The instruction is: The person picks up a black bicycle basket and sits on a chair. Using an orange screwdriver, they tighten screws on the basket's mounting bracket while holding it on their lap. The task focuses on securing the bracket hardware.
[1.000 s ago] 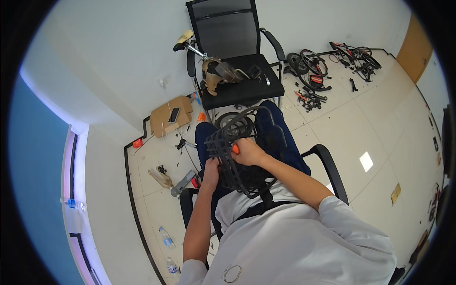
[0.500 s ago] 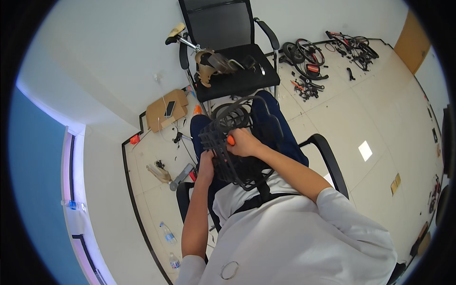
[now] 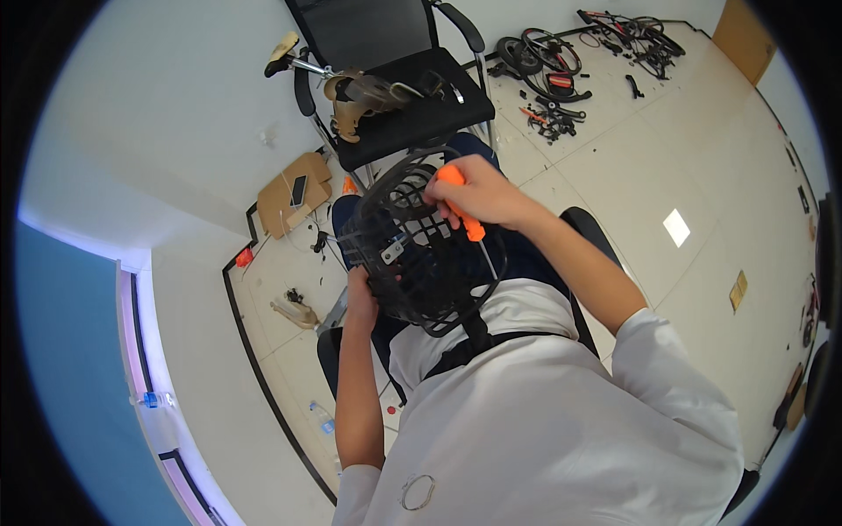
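Note:
A black slatted basket (image 3: pixel 438 302) rests on my lap, its opening toward me. My left hand (image 3: pixel 361 296) is closed on the basket's left side, with its fingertips hidden behind the slats. My right hand (image 3: pixel 491 191) is wrapped round the orange handle of a screwdriver (image 3: pixel 474 230) above the basket's right side. The screwdriver's thin metal shaft points down toward me, its tip near the basket's rim. A small metal plate (image 3: pixel 392 253) shows on the basket's wall, close to my left hand.
Ahead stands a black chair (image 3: pixel 412 110) holding a bicycle seat post with saddle (image 3: pixel 285 54) and brown parts. Bicycle wheels (image 3: pixel 551 53) and loose parts lie on the floor at the far right. Cardboard (image 3: pixel 276 188) with a phone (image 3: pixel 299 190) lies at the left.
My right hand has lifted out of the basket with the screwdriver, whose shaft now shows outside. The basket has turned, bringing the metal plate into sight. My left hand stays at its side.

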A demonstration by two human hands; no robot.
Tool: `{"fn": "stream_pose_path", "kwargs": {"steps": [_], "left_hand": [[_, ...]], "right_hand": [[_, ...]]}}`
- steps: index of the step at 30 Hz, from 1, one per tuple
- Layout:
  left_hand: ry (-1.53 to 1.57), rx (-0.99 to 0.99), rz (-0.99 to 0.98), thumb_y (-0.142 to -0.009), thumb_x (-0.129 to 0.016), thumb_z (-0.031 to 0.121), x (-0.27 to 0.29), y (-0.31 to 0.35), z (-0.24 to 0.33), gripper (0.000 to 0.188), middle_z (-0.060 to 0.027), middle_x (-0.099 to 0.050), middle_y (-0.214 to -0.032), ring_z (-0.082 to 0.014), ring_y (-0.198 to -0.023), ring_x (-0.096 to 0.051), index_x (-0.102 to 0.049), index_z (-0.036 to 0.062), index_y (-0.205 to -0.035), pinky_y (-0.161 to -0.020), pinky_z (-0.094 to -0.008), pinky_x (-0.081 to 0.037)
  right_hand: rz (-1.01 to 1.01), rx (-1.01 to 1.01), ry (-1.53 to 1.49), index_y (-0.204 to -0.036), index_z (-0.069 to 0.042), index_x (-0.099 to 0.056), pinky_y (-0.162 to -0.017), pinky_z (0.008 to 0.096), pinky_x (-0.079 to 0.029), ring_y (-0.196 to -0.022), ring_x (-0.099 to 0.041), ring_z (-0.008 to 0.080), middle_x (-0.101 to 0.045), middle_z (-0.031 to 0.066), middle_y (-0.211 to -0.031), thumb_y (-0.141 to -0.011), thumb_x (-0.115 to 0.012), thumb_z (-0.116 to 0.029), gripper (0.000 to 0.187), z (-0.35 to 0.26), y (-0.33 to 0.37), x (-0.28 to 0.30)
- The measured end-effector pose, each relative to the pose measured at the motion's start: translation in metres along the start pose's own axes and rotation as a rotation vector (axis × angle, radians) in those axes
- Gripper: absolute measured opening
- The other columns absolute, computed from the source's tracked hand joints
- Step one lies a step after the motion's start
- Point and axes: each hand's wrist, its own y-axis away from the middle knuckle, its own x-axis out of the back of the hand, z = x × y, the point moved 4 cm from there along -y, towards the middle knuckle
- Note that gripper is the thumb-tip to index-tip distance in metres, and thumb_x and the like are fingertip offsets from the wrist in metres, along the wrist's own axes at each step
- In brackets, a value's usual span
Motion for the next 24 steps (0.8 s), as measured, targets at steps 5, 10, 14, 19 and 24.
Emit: {"fn": "stream_pose_path", "kwargs": {"steps": [5, 10, 14, 19, 24], "left_hand": [[0.054, -0.033, 0.051, -0.089, -0.043, 0.029, -0.001, -0.002, 0.003, 0.047, -0.0208, -0.068, -0.102, -0.0289, -0.091, -0.067, -0.056, -0.0043, -0.12, -0.085, -0.038, -0.052], [0.023, -0.099, 0.11, -0.09, -0.048, 0.015, 0.008, 0.001, 0.004, 0.035, -0.0241, -0.068, -0.101, -0.0322, -0.092, -0.069, -0.057, -0.0102, -0.112, -0.085, -0.0407, -0.056], [-0.032, -0.133, 0.11, -0.09, -0.048, 0.012, 0.006, 0.007, 0.01, 0.032, -0.0238, -0.068, -0.1, -0.032, -0.091, -0.069, -0.057, -0.0113, -0.11, -0.084, -0.0402, -0.057], [-0.078, -0.138, 0.127, -0.089, -0.048, 0.013, 0.003, 0.006, 0.01, 0.034, -0.0238, -0.067, -0.1, -0.0312, -0.09, -0.069, -0.057, -0.0112, -0.112, -0.084, -0.0389, -0.057], [-0.13, -0.167, 0.112, -0.084, -0.05, 0.01, 0.005, 0.003, 0.009, 0.037, -0.0262, -0.067, -0.099, -0.0334, -0.091, -0.069, -0.055, -0.0126, -0.112, -0.082, -0.0403, -0.057]], "right_hand": [[0.08, 0.241, 0.112, -0.086, 0.0, -0.062, -0.063, 0.0277, -0.051, -0.065, -0.06, 0.0143, -0.061, 0.004, -0.068, -0.096, -0.058, -0.029, 0.031, -0.016, 0.022, 0.023], [0.093, 0.257, 0.519, -0.082, 0.002, -0.063, -0.061, 0.0331, -0.051, -0.061, -0.066, 0.0203, -0.063, 0.0097, -0.063, -0.095, -0.06, -0.035, 0.04, -0.025, 0.036, 0.021], [0.101, 0.123, 0.229, -0.086, 0.003, -0.063, -0.056, 0.0267, -0.052, -0.057, -0.066, 0.0144, -0.066, 0.0104, -0.066, -0.095, -0.062, -0.032, 0.036, -0.015, 0.038, 0.017], [0.16, 0.279, 0.143, -0.095, 0.004, -0.064, -0.057, 0.0242, -0.052, -0.06, -0.067, 0.012, -0.068, 0.0104, -0.07, -0.093, -0.065, -0.028, 0.032, 0.0, 0.035, 0.008], [0.18, 0.313, 0.226, -0.097, 0.004, -0.065, -0.058, 0.0238, -0.052, -0.061, -0.068, 0.0128, -0.069, 0.0106, -0.071, -0.091, -0.067, -0.027, 0.032, 0.011, 0.031, 0.003]]}}
